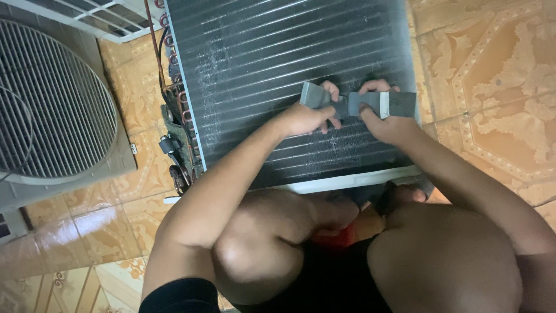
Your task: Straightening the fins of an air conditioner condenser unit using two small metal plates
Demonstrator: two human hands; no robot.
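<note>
Head view: left hand (304, 119) and right hand (387, 124) both grip a grey fin comb (359, 103), fingers clenched around it, against the condenser coil (260, 69).

A home floor used for repair: patterned orange tiles (498, 75), a dismantled air-conditioner coil (278, 58), its fan housing (52, 104).
</note>
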